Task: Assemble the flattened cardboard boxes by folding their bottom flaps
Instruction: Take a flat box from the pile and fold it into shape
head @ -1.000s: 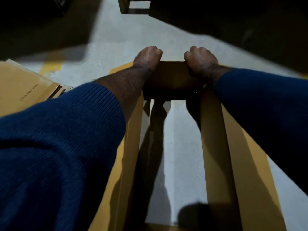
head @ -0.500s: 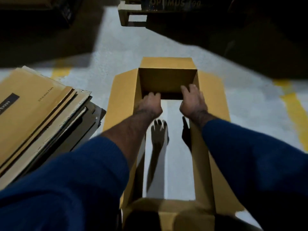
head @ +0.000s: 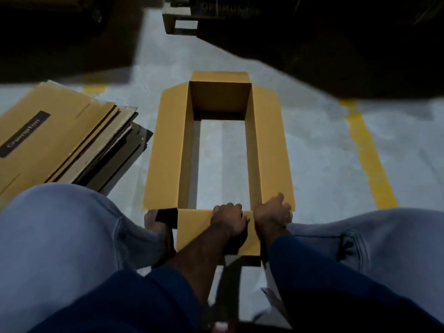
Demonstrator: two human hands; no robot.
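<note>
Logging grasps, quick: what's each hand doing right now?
Left hand: grips near flap.
Right hand: on right flap; grip cannot be told.

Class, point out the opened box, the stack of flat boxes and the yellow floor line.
opened box (head: 165,145): head view, on its left flap.
stack of flat boxes (head: 60,131): head view, on the top sheet.
yellow line (head: 367,152): head view, middle of the stripe.
</note>
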